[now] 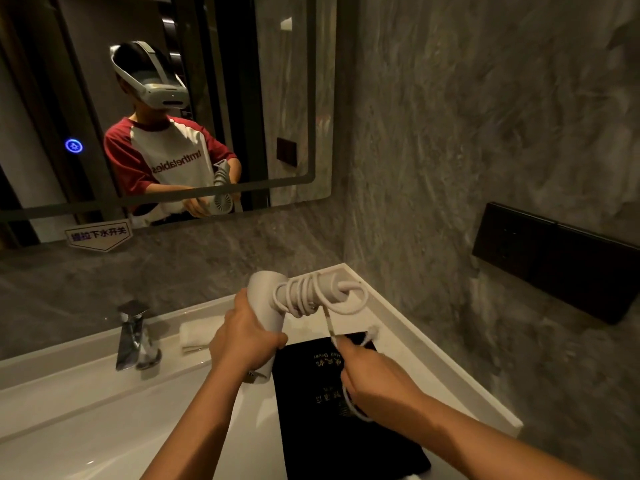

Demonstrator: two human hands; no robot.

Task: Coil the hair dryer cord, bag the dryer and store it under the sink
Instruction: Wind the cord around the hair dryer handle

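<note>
The left hand [247,341] is wrapped around the barrel of a white hair dryer [266,306], fingers closed over its body, holding it above the white vanity counter [398,323]. The dryer's handle points away to the right, toward the grey marbled wall [485,133], and several loose turns of the white cord [311,296] are wound around that handle. From the coils a short run of cord drops down into the right hand [374,379], whose fingers are pinched shut on it; a further loop of cord shows just below that hand, and a white piece, probably the plug, pokes out just beyond its fingertips.

Under both hands a black storage bag [332,427] with gold lettering lies flat on the counter. Left of it sit a folded white towel [197,336] and a chrome faucet [133,337] at the edge of the sink basin [86,410]. The mirror [166,98] above reflects the person holding the dryer.
</note>
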